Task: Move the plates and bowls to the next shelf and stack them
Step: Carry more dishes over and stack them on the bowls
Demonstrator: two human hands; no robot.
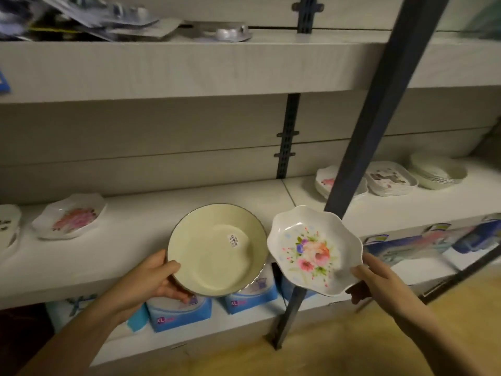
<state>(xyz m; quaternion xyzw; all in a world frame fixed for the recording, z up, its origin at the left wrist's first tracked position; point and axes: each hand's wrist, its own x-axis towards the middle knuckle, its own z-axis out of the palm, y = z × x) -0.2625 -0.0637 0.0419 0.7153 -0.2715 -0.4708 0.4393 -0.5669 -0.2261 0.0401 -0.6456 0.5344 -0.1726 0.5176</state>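
Cream and round, the bowl [217, 251] sits in the left hand [151, 280]. The thumb lies on its near rim and the fingers [176, 293] curl under it. A small sticker [233, 240] is stuck inside. The right hand [376, 280] pinches the flower plate [314, 251] by its wavy edge, thumb on top, fingers below. Both dishes are held up in front of the white shelf [130, 234]. Beyond the right fingers, more plates [390, 183] are piled on the next shelf [406, 210].
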